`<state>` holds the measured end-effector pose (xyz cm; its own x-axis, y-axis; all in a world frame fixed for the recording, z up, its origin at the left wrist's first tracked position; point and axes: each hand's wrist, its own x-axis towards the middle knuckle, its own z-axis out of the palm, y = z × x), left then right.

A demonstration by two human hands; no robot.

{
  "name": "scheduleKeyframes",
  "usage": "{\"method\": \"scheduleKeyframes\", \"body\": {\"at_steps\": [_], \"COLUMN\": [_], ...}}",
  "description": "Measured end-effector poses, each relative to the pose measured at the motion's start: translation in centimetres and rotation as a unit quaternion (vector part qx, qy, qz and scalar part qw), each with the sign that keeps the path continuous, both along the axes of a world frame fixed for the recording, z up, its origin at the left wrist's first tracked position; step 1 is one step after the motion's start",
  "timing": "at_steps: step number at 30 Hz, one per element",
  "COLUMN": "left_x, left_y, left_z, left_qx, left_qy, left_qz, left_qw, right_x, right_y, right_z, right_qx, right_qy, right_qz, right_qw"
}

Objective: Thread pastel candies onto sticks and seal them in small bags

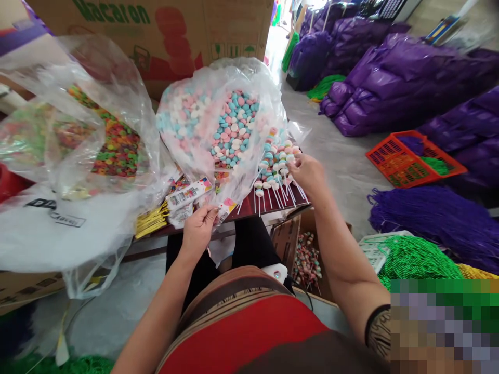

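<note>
Big picture: cardboard carton (218,31) backs the work area, clear bag of pink, blue and white candies (251,72) slumps in front of it, right up against the candy sticks (268,184); best to keep the right forearm low and off that loose film, since a snag could drag the pile. Table (248,206) is narrow here and white stick ends reach its front edge, so lifting up beats sweeping toward the body; an open box (287,241) sits below. Right hand (311,176) is at the pile's right end, thumb and index drawn close together at the candies; can't tell whether one is pinched. Stick is probably the safer grip, as squeezing the candies may crack or shift them. Left hand (197,231) pinches a printed packet (227,206) between thumb and fingertips, just left of the pile, near the stacked packets (189,193) and gold ties (152,222). Light pinch on the film should do; crushing it would likely crease it. Can't tell whether its mouth is open, worth checking. Smallest detail: sticks lie crowded, so freeing one without hooking neighbours matters most.
</note>
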<state>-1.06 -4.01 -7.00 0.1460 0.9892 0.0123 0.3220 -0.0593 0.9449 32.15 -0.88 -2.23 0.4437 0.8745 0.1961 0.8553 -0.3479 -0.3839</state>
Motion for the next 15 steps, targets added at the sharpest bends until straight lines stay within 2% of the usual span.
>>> {"method": "scheduleKeyframes", "body": {"at_steps": [3, 10, 13, 15], "left_x": [-0.2, -0.7, -0.6, -0.6], "left_y": [0.2, 0.4, 0.8, 1.0], "left_z": [-0.9, -1.3, -1.1, -0.8], "left_qx": [-0.022, -0.046, -0.042, -0.039], "left_qy": [-0.017, -0.075, -0.113, -0.156], "left_qz": [0.028, 0.042, 0.046, 0.053], "left_qw": [0.999, 0.995, 0.992, 0.986], "right_x": [0.4, 1.2, 2.0, 2.2], "right_y": [0.7, -0.1, -0.8, -1.5], "right_z": [-0.8, -1.2, -1.2, -1.4], "right_qx": [-0.063, -0.081, -0.031, 0.042], "right_qy": [-0.041, -0.049, -0.022, 0.027], "right_qz": [-0.004, -0.073, -0.108, -0.125], "right_qw": [0.997, 0.993, 0.993, 0.991]}}
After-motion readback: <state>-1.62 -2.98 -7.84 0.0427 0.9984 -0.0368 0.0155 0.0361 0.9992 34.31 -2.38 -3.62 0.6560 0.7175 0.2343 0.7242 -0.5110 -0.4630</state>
